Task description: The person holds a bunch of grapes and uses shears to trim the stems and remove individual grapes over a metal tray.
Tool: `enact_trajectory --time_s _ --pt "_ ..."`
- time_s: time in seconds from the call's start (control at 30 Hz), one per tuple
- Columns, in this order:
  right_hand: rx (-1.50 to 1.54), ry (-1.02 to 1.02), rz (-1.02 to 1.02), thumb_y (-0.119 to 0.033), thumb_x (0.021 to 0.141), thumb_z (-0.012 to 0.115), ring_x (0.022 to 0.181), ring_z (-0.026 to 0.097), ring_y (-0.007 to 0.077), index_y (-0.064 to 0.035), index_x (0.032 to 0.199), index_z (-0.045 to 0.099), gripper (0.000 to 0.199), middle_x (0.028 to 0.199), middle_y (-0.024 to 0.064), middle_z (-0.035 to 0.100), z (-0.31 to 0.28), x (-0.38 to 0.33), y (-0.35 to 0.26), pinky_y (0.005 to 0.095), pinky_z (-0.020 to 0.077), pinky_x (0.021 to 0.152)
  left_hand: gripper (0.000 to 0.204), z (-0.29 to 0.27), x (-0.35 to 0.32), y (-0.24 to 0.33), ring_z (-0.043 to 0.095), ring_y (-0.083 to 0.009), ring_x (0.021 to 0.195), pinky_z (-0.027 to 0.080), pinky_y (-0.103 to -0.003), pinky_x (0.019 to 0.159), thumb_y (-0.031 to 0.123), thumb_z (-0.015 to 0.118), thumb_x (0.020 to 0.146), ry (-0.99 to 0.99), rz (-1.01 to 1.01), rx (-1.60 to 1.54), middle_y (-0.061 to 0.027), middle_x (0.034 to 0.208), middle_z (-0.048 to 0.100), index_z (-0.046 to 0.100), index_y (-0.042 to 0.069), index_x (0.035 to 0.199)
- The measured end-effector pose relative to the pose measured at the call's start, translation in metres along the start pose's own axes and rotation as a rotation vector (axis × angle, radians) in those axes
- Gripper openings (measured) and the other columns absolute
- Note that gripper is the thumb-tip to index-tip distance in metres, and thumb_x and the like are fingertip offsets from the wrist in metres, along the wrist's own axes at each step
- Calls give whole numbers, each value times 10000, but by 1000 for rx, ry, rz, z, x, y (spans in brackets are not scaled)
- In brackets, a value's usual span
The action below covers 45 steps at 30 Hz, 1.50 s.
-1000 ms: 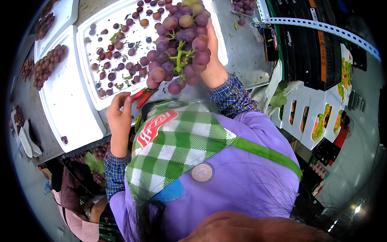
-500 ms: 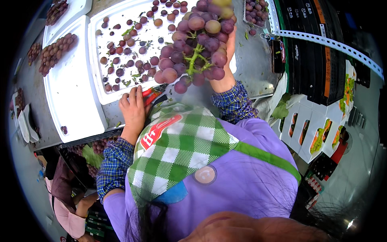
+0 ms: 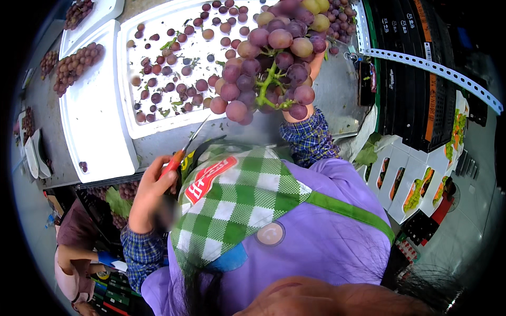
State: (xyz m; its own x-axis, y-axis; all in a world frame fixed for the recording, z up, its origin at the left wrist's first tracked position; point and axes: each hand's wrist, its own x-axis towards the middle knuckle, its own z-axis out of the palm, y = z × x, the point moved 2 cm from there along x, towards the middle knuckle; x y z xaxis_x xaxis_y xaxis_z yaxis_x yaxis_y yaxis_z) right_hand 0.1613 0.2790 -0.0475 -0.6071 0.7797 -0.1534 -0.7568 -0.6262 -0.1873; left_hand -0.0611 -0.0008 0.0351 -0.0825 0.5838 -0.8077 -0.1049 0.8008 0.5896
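A large bunch of purple and yellow-green grapes [image 3: 282, 63] hangs over the near edge of a white tray [image 3: 126, 100]. My right hand [image 3: 316, 67] holds it from behind, its fingers mostly hidden by the fruit. The bunch's green stem [image 3: 268, 87] faces me. Closed round red-handled scissors [image 3: 174, 164], my left hand [image 3: 147, 192] is low at the left of my checked apron. Their thin blades point up toward the bunch, apart from it. Loose grapes, stem bits and scraps lie scattered in the tray.
A white lid-like tray [image 3: 97, 126] with a grape bunch [image 3: 79, 67] lies to the left. A clear box of grapes [image 3: 341, 20] is at the far right. Black stacked crates [image 3: 400, 68] and a perforated metal strip [image 3: 437, 68] stand at right. Another person [image 3: 76, 253] works at lower left.
My left hand has drawn back down and left with the scissors, away from the bunch. The bunch and my right hand have shifted slightly right. The other person's arm has moved.
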Motion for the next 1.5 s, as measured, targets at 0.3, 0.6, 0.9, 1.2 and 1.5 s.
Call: enact_trajectory --time_s 0.3,0.6,0.9,1.2,1.5 --pt "111 -228 367 -732 893 283 1144 548 288 -70 1320 446 804 1222 117 549 19 -11 7 479 455 972 662 7 -95 142 525 -373 1142 405 -414 999 96 682 673 381 623 1271 -204 1245 536 517 -24 1303" --pt "-40 -23 438 -716 908 258 1169 551 319 -53 1418 354 842 1304 175 522 18 -24 3 494 465 977 632 81 -54 217 545 -286 1026 484 -378 841 -5 728 668 249 934 2011 -122 1223 563 593 77 1281" --pt "-124 76 322 -631 961 238 1134 568 299 -78 1433 345 736 1268 167 543 13 -12 1 452 465 984 534 111 12 242 529 -254 995 441 -383 841 68 628 728 -70 1014 2095 -91 1139 551 579 52 1259" --pt "-186 32 314 -619 971 208 1204 529 270 -93 1442 338 719 1357 129 497 28 -16 -1 432 435 1026 418 121 34 251 508 -184 948 432 -312 810 107 610 728 -147 1174 2119 -21 1005 568 644 31 1138" --pt "-119 39 297 -605 973 226 1222 518 298 -76 1448 322 717 1388 145 470 21 -15 8 451 419 1046 344 119 38 244 505 -183 933 439 -313 815 115 634 748 -218 1208 2066 -11 993 574 660 23 1079"
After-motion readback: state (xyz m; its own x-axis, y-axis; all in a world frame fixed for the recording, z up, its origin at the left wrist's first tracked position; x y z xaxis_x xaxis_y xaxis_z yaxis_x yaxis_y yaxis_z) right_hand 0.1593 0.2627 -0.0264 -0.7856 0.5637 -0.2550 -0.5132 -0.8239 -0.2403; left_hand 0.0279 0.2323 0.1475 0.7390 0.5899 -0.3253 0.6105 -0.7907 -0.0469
